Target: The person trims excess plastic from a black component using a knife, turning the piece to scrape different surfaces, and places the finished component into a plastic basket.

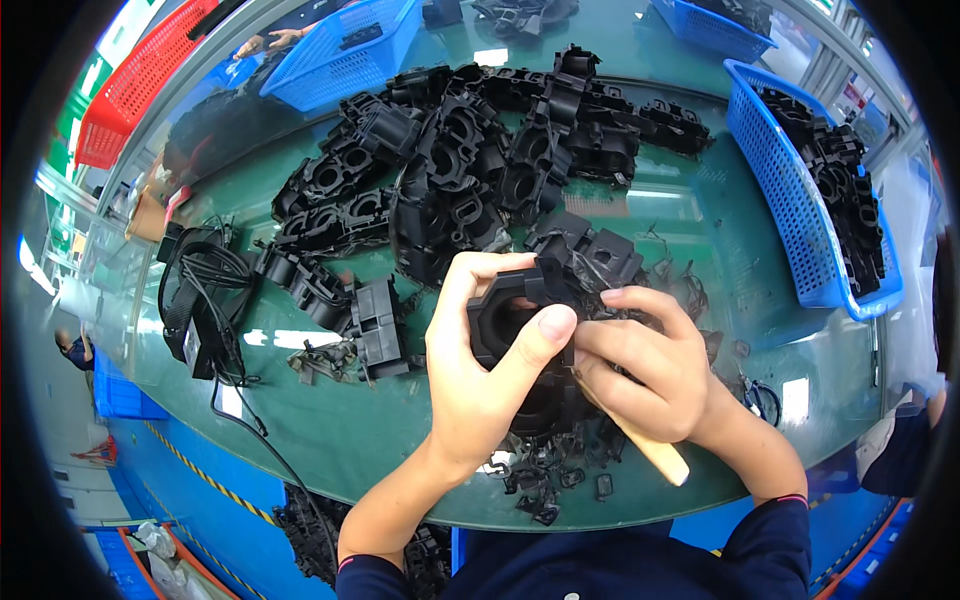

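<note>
Left hand (468,385) grasps a black part (489,306) above the table's near edge; the right hand (650,370) clenches a pale handle (650,450) slanting down rightward, its far end hidden. Scraps (540,488) lie beneath; a heap (455,150) crowds beyond. Mostly bare table (335,440) opens right, toward the blue basket (790,200), and left, toward the cable (215,268).
</note>
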### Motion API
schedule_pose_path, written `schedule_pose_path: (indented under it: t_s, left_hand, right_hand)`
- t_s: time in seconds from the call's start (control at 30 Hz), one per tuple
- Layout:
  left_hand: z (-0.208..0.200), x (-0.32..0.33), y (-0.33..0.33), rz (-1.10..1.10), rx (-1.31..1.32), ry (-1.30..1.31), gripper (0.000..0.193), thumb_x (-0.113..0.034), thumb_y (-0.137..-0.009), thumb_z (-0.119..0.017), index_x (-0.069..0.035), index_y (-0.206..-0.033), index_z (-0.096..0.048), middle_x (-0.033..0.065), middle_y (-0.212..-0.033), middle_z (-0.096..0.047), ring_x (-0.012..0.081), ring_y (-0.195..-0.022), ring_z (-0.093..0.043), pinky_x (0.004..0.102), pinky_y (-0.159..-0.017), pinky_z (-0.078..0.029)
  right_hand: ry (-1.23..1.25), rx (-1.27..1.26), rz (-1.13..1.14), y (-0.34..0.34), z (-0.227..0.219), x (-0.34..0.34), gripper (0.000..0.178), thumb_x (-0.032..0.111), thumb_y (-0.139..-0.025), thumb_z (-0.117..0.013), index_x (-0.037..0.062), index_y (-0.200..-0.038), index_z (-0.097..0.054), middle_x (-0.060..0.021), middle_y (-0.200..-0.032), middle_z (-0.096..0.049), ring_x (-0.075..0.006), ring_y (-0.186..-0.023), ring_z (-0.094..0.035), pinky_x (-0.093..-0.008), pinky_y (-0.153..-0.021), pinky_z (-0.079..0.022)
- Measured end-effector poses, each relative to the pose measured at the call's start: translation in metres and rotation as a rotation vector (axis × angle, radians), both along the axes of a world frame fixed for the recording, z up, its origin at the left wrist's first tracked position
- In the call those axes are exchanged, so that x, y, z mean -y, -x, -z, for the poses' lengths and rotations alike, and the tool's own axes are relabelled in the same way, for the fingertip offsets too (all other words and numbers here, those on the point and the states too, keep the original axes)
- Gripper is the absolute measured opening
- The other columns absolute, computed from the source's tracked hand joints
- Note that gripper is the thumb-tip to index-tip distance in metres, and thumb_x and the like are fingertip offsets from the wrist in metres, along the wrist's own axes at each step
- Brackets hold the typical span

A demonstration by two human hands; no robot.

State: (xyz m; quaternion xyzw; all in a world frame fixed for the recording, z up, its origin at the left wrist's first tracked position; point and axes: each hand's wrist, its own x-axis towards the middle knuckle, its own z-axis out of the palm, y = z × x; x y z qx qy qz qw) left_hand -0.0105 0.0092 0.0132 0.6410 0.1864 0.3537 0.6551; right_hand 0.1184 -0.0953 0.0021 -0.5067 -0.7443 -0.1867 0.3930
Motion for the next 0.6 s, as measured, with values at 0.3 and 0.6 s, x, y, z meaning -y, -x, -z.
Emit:
schedule_pose_path:
  t_s: [0.3,0.6]
  left_hand:
    - [-0.001,0.004,-0.002,-0.001,-0.006,0.152,0.031,-0.014,-0.082,-0.068,-0.001,-0.103,-0.050,0.0039,-0.086,-0.058,0.0068,-0.081,-0.052,0.0213,-0.073,-0.044]
    - [-0.002,0.000,0.001,0.001,0.014,0.222,0.032,-0.021,-0.083,-0.067,-0.001,-0.103,-0.050,0.0033,-0.086,-0.056,0.0068,-0.077,-0.052,0.0214,-0.071,-0.045]
  right_hand:
    - [-0.159,0.117,0.118,0.007,0.012,-0.002,0.010,0.000,-0.070,-0.064,-0.0003,-0.068,-0.055,-0.0127,-0.080,-0.061,-0.0187,-0.071,-0.062,-0.0401,-0.087,-0.049]
    - [0.012,-0.468,-0.011,0.002,0.008,-0.002,0.014,-0.004,-0.071,-0.065,0.0019,-0.079,-0.056,-0.0099,-0.082,-0.065,-0.0195,-0.075,-0.064,-0.0443,-0.091,-0.044]
